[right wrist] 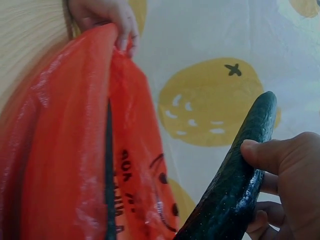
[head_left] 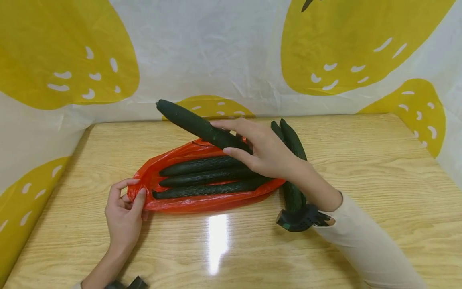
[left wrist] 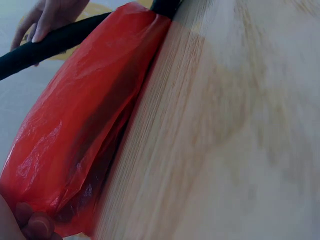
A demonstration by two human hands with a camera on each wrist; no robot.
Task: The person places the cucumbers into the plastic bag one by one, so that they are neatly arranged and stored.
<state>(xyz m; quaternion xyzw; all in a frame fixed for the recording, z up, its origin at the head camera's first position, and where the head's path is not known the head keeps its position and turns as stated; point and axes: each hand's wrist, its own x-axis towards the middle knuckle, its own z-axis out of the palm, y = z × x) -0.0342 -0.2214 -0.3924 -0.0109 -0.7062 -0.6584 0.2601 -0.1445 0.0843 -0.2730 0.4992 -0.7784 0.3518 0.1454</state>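
A dark green cucumber (head_left: pixel 195 123) is gripped in my right hand (head_left: pixel 267 148), tilted with its far end up to the left. It is held above a red plastic bag (head_left: pixel 202 206) whose mouth faces up. Inside the bag several cucumbers (head_left: pixel 209 176) lie side by side. My left hand (head_left: pixel 124 210) pinches the bag's left end between thumb and fingers. In the right wrist view, the thumb and fingers wrap round the held cucumber (right wrist: pixel 235 175), and dark print shows on the bag (right wrist: pixel 145 185).
Two more cucumbers (head_left: pixel 294 140) lie on the wooden table (head_left: pixel 375 168) to the right of the bag, partly under my right forearm. A white cloth with yellow fruit shapes (head_left: pixel 209 48) hangs behind the table. A dark wrist camera (head_left: pixel 297 218) sits at my right wrist.
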